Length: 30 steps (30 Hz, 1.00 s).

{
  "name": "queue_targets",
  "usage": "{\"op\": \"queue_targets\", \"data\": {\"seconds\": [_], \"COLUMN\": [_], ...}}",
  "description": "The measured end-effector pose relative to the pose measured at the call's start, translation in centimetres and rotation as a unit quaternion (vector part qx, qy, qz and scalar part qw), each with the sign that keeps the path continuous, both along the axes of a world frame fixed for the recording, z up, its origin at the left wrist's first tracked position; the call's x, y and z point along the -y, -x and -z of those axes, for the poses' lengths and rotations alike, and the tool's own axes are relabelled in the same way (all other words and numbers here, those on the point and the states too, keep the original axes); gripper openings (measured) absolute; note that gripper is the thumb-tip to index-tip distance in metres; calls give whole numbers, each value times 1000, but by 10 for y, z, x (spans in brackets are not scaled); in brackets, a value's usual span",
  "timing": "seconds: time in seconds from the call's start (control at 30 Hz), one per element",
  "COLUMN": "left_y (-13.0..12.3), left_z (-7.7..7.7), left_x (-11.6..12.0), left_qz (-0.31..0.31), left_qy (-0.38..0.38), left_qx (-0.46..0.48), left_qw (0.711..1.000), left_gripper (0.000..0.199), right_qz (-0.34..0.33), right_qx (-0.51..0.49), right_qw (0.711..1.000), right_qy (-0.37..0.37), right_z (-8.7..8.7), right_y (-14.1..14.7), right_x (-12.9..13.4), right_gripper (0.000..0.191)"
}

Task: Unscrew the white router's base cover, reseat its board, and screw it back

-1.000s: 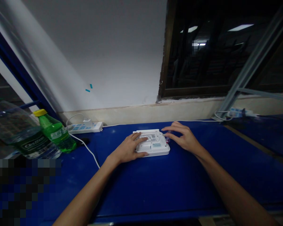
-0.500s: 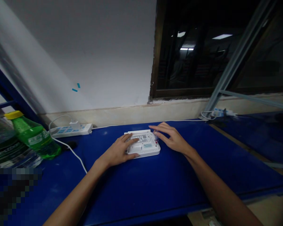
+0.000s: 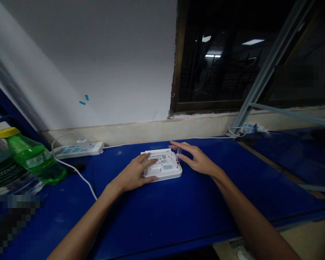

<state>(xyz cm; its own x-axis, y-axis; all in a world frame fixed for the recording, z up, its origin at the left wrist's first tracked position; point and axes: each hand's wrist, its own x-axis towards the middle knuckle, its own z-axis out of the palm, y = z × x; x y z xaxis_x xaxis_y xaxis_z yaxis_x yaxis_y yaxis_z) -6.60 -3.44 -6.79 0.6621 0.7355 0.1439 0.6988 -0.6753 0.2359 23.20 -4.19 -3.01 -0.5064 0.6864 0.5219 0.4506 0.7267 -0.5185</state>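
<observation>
We look down on our left hand lying across a flat white plastic housing, its fingers spread apart and resting on the upper face, with the thumb reaching along the near side; the housing lies on a blue table, about midway between our two forearms and out from the wall, with printed labels and a patch of small vent holes on its upper face; our right hand is at the right edge of the housing, its fingers slightly spread and curved; a slim clear rod with a reddish tip stands tilted at that edge, just beside the fingers, though we cannot tell whether they pinch it or only pass near it; farther left, a white power strip lies against the wall with a white cable running from it along the table; beside it stand a green bottle with a yellow cap and a large clear water bottle; at the far right, a second power strip sits by a metal rail, below a dark window.
</observation>
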Motion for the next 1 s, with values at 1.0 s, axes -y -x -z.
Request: {"op": "queue_targets", "data": {"seconds": [1.0], "left_y": [2], "left_z": [5], "left_x": [-2], "left_qz": [-1], "left_qy": [0], "left_qx": [0], "left_qw": [1000], "left_gripper": [70], "right_qz": [31], "right_qx": [9], "right_qw": [999], "right_qy": [-34], "right_z": [2], "right_y": [-3], "right_x": [-3], "right_gripper": [33]}}
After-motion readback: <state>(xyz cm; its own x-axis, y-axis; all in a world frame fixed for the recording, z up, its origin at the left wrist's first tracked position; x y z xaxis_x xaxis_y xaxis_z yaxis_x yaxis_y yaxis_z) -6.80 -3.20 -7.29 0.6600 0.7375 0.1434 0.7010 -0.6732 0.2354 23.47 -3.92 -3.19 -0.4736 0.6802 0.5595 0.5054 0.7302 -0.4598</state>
